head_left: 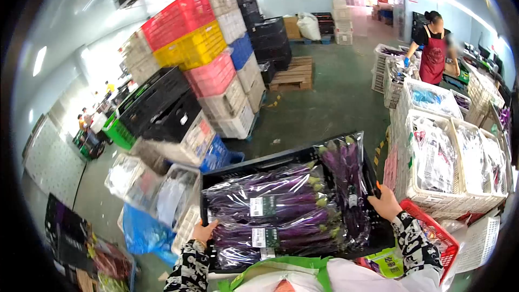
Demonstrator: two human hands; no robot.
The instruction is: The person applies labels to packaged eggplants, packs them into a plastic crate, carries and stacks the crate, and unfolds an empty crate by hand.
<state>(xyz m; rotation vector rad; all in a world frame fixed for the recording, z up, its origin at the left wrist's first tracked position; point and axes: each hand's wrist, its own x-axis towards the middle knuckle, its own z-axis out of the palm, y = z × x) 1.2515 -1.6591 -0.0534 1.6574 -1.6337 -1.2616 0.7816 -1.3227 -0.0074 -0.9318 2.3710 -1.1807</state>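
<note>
Before my body I carry a black plastic crate (254,163) with several clear-wrapped packs of long purple eggplants (292,184) in it. Most packs lie crosswise with white labels; one pack (346,178) lies lengthwise along the right side. My left hand (205,231) is closed on the crate's left edge, its thumb over the rim. On the opposite edge, my right hand (386,204) grips the rim. The fingers of both hands are partly hidden by the crate wall.
Stacked colored crates (189,43) rise at the left, near a wooden pallet (292,73). White baskets of packaging (432,151) line the right, where a person in a red apron (433,57) stands. A red basket (432,227) sits by my right arm; a blue bag (143,230) hangs at the left.
</note>
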